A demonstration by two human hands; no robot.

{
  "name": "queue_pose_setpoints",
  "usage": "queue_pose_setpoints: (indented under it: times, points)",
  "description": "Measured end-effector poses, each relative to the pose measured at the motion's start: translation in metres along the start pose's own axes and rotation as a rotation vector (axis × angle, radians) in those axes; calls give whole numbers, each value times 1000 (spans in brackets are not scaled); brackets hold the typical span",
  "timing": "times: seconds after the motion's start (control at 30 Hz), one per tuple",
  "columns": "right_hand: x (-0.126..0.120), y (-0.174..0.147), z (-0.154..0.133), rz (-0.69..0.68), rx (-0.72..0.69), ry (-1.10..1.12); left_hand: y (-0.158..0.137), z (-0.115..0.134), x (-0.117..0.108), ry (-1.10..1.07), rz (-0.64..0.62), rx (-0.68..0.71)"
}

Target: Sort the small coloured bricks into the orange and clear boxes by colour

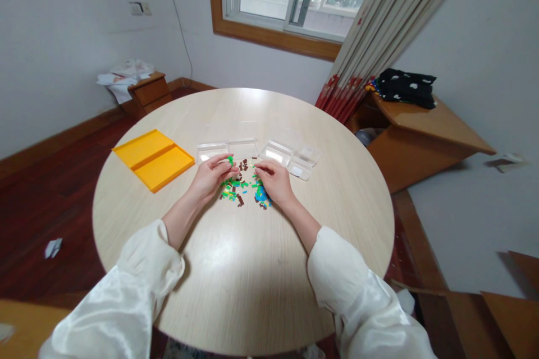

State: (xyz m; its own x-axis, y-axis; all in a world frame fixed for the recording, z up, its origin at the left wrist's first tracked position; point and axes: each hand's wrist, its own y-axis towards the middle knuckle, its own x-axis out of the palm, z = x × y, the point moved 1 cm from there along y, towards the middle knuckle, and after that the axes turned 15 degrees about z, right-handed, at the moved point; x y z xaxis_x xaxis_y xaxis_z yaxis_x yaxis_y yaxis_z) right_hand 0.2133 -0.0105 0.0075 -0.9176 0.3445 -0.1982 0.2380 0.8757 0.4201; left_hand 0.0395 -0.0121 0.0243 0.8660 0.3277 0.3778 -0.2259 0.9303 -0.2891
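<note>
My left hand point(213, 178) is closed with a small green toy-brick piece point(230, 160) pinched at its fingertips, just above the table. My right hand point(273, 180) is also closed, thumb and fingers together near the pile; whatever sits in its fingertips is too small to name. Between and under the hands lie loose tiny building bricks point(240, 200) in green, brown, yellow and blue. A blue cluster point(261, 195) lies close beside my right hand, partly covered by it.
On the round table point(248, 269), an open yellow case point(154, 160) lies at the left. Clear plastic boxes point(242, 148) with lids open stand behind the bricks, with another clear box point(278, 152) to their right. A wooden cabinet point(421, 146) stands beyond the table's right edge.
</note>
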Motion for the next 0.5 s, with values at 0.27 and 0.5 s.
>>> queue_pose_setpoints:
  times: [0.27, 0.5]
  points:
    - [7, -6, 3, -63, 266, 247, -6, -2, 4, 81, -19, -10]
    - [5, -6, -6, -41, 249, 267, -7, -6, 6, 121, -41, 18]
